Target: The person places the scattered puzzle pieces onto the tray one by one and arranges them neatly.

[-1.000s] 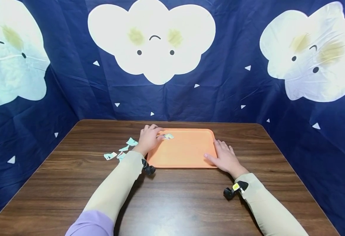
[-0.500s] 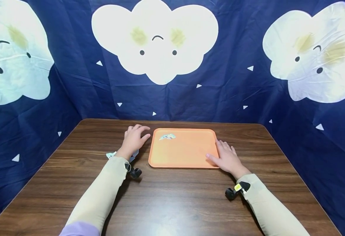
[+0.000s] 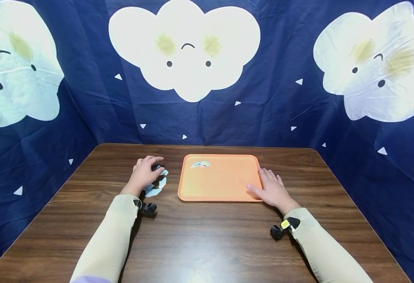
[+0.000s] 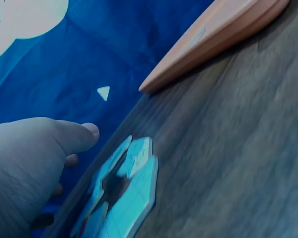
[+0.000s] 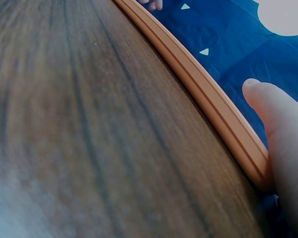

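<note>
An orange tray (image 3: 224, 182) lies on the table, with flat, pale blue patterned pieces (image 3: 200, 164) together near its far left corner. My left hand (image 3: 142, 175) is over a loose group of irregular light-blue flat pieces (image 3: 153, 192) left of the tray. Its thumb and fingers are apart, holding nothing. In the left wrist view, the thick-edged flat pieces (image 4: 131, 203) lie just past the thumb. My right hand (image 3: 272, 189) rests at the tray's right edge, fingers extended along the outside and thumb over the rim. The left hand partly hides the loose pieces.
The brown wooden table (image 3: 207, 239) runs back to a dark blue curtain (image 3: 207, 122) printed with white clouds. The curtain also closes off both sides. A small black camera (image 3: 150, 209) is strapped to the left wrist, another camera (image 3: 276, 232) to the right.
My left hand has let go of a piece on the tray and moved left, off the tray, to above the loose pieces. The right hand has stayed at the tray's edge.
</note>
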Tool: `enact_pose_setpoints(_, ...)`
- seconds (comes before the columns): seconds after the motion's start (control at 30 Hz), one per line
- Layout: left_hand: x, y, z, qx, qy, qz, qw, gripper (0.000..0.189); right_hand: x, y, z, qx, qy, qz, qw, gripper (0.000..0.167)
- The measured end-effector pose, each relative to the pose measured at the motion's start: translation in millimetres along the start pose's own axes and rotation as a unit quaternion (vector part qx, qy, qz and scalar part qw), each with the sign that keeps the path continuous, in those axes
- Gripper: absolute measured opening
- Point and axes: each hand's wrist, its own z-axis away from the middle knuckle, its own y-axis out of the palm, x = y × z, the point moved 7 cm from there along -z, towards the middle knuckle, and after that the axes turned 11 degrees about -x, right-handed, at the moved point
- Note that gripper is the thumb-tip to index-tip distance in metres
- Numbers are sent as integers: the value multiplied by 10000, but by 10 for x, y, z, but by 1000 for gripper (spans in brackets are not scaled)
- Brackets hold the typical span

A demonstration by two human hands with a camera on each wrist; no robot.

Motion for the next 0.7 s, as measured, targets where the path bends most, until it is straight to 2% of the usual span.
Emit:
enact_pose_setpoints(0.2,148,36,19,217,-66,-166,9996,55,7,3,1,11,14,-6,10000,100)
enact_pose_setpoints(0.4,193,91,32,516,-92,-379,9979,62,-9,10,1,26,29,11,10000,101)
enact_pose_setpoints(0.7,179,84,48,394,-94,-514,9979,57,-14,19,-5,25,39,29,10000,101)
